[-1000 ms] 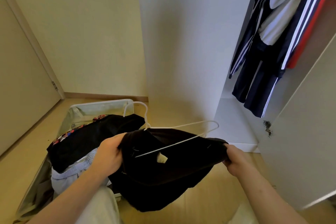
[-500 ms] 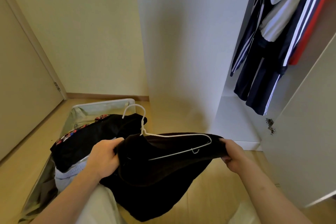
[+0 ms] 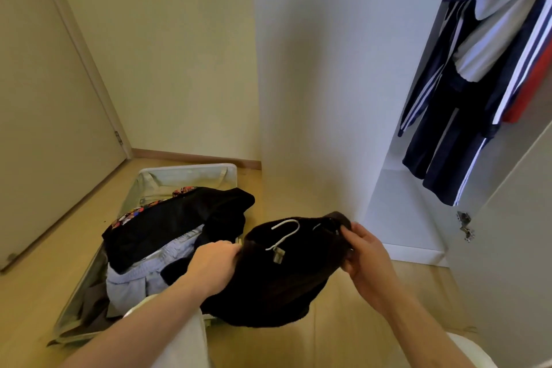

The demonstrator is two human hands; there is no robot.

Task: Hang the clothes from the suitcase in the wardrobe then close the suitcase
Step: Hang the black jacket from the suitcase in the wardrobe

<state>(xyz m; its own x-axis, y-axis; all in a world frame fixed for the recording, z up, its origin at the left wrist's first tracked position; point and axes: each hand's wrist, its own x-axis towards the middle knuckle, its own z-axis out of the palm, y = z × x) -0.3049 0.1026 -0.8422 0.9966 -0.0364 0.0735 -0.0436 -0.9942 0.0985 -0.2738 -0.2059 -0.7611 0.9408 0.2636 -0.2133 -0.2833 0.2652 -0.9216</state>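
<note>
Hanger point(image 3: 283, 235) now mostly inside garment point(image 3: 286, 284)

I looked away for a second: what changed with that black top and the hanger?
The white hanger slid inside the black garment; only its hook shows now. The left hand and right hand keep gripping the garment and moved closer. The suitcase stayed open.

Both hands are gripping a black garment point(image 3: 277, 284), left hand point(image 3: 213, 266) and right hand point(image 3: 366, 257) at its edges, a white hanger point(image 3: 283, 234) poking out above the open suitcase point(image 3: 185, 172).
</note>
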